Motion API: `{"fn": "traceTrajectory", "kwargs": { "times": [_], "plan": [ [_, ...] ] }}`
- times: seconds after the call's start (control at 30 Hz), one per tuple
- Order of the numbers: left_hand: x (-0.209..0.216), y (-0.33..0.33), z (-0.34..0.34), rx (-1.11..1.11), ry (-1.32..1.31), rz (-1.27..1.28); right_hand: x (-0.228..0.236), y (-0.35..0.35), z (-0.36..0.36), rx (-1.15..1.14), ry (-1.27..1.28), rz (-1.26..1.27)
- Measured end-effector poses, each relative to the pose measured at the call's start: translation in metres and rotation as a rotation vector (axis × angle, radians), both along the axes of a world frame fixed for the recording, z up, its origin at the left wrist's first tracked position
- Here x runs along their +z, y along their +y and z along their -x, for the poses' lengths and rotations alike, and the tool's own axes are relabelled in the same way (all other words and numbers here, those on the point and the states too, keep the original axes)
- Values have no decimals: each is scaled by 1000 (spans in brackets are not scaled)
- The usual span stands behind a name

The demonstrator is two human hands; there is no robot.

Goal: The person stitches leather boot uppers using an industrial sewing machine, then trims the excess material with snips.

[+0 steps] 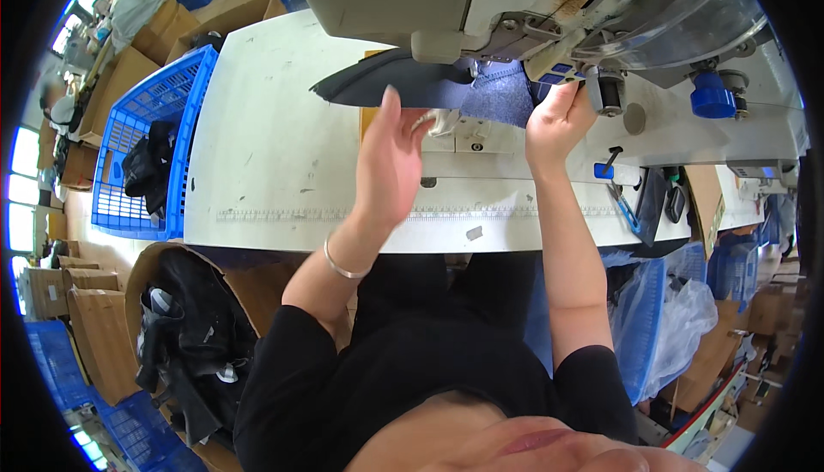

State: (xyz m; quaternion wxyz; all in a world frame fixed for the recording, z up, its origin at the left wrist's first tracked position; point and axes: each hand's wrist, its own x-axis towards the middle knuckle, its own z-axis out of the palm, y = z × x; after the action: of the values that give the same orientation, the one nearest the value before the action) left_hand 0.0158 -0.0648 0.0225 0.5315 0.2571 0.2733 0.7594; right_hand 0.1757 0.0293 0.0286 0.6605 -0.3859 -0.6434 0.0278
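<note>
A dark fabric piece (pixel 390 79) with a fuzzy blue-grey side lies under the head of a sewing machine (pixel 386 4). Its pointed black end sticks out to the left. My left hand (pixel 388 167) is at the fabric's near edge, thumb up in front of it and apart from the curled fingers. My right hand (pixel 560 129) is closed at the fabric's right end, close beside the machine's needle area. Parts of its fingertips are hidden by the machine. Where the needle meets the fabric cannot be seen.
A ruler strip (pixel 326 213) runs along the near edge of the white table (pixel 257 129). Blue-handled snips (pixel 627 208) lie at the right. A blue crate (pixel 197 120) stands left, above a carton of dark pieces (pixel 193 335). A plastic-lined blue bin (pixel 648 326) is lower right.
</note>
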Motion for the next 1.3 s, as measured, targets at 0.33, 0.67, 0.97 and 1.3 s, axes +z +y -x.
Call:
{"fn": "traceTrajectory", "kwargs": {
  "times": [0.33, 0.67, 0.97, 1.3],
  "plan": [
    [18, 89, 0, 82, -81, 71, -33, 85, -15, 174, -228, 331],
    [-25, -39, 89, 520, -19, -209, -46, -103, 11, 645, 520, 672],
    [-49, -146, 62, 400, -93, -167, -76, -169, 126, 1730, 921, 1395],
    [-99, -179, 58, 308, -12, 116, -106, -190, 119, 1374, 837, 1341]
  ]
}}
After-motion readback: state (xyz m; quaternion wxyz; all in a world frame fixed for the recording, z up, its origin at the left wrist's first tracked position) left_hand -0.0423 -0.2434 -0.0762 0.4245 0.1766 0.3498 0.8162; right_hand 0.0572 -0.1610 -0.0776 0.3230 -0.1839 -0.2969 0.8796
